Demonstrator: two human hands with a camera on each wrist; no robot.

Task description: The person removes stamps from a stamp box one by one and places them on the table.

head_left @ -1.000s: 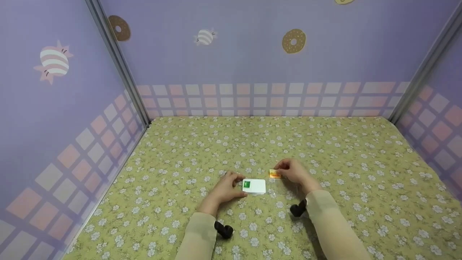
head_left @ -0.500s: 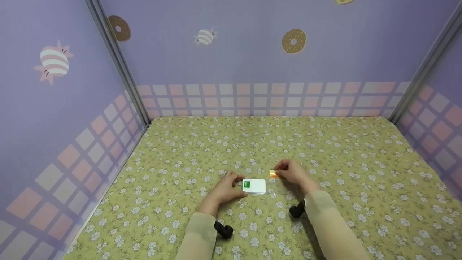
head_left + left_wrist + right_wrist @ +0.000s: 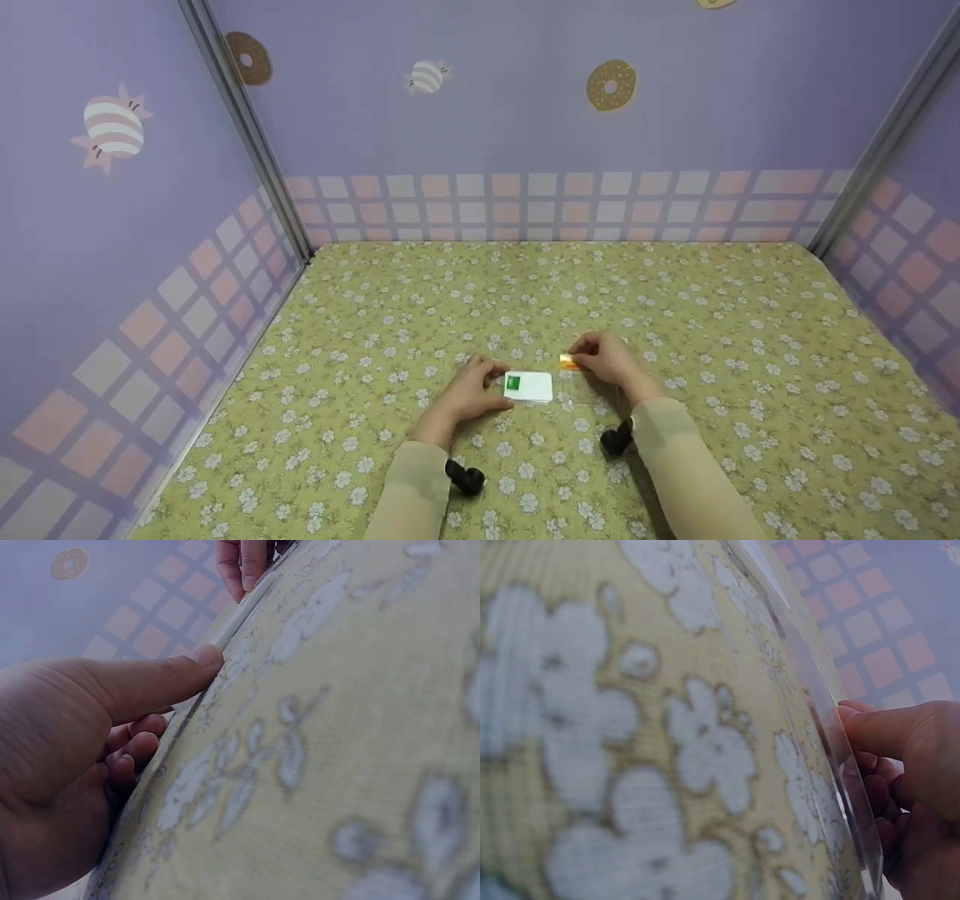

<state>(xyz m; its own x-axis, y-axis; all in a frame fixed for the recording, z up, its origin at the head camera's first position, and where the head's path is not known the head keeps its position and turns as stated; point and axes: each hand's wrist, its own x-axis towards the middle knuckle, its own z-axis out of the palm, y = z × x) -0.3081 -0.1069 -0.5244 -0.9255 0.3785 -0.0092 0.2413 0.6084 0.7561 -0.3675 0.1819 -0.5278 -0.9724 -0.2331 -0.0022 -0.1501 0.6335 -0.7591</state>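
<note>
A small stack of white cards point(image 3: 535, 387) with a green picture at its left end lies on the flowered cloth. My left hand point(image 3: 471, 388) holds it at the left end, thumb at the near corner and fingers at the far corner. In the left wrist view the thumb of the left hand point(image 3: 97, 712) presses the stack's thin white edge point(image 3: 244, 611). To the right, my right hand point(image 3: 609, 358) pinches a small shiny orange card point(image 3: 568, 362) between thumb and fingers. Below that hand lies a flat clear plastic case point(image 3: 589, 396), its edge point(image 3: 847, 795) seen in the right wrist view.
A yellow-green flowered cloth point(image 3: 450, 300) covers the table. Purple walls point(image 3: 517, 112) with printed sweets and pink and white squares stand at the back and both sides. Grey metal posts point(image 3: 255, 142) mark the corners.
My right hand has shifted slightly towards me, and the orange card shows less of its face and a brighter glint. The left hand and white cards have stayed in place.
</note>
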